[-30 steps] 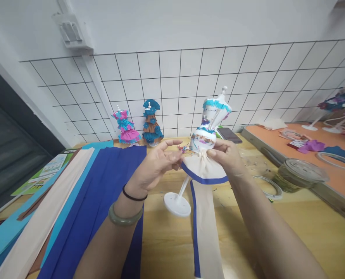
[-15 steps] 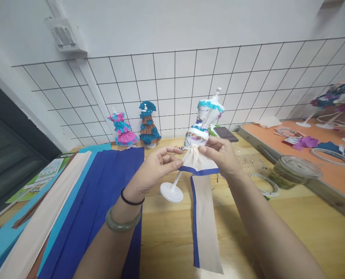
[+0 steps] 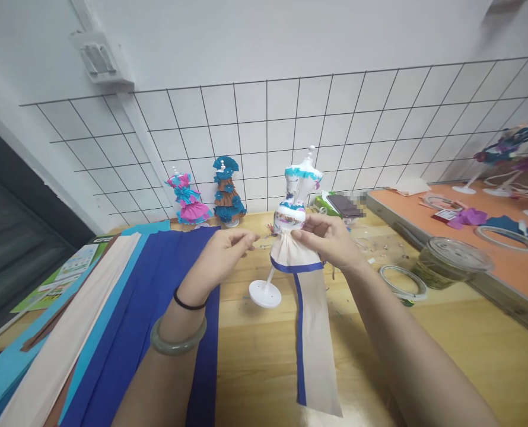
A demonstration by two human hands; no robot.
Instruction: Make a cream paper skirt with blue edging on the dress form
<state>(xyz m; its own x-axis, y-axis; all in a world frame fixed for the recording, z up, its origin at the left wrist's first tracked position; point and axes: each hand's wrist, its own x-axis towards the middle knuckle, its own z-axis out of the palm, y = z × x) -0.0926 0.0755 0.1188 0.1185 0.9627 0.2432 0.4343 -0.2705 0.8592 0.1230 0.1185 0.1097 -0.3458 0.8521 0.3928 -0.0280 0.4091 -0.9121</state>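
In my right hand [image 3: 328, 240] is a small white dress form [image 3: 289, 216] on a stand, tilted slightly, with turquoise trim at the neckline. Thumb and fingers pinch it below the waist, where a gathered cream crepe-paper skirt [image 3: 296, 254] with a blue hem wraps it. My left hand [image 3: 228, 252] hovers to the left, apart from the form. Its thumb and fingertips press together; whatever they hold, if anything, is too small to make out. Below the skirt, a long cream strip [image 3: 320, 344] with a blue edge lies on the table.
Blue paper sheets [image 3: 157, 284] and cream and turquoise strips cover the left side. Two dressed forms, one pink [image 3: 193, 209] and one teal and brown [image 3: 229, 196], stand by the wall. At right are a tape roll [image 3: 403, 282], a lidded tub [image 3: 451, 267] and an orange table [image 3: 504, 273].
The dress form has moved left and down and stands more upright, still in my right hand. My left hand has drawn back left from the skirt, and its fingers have closed together.
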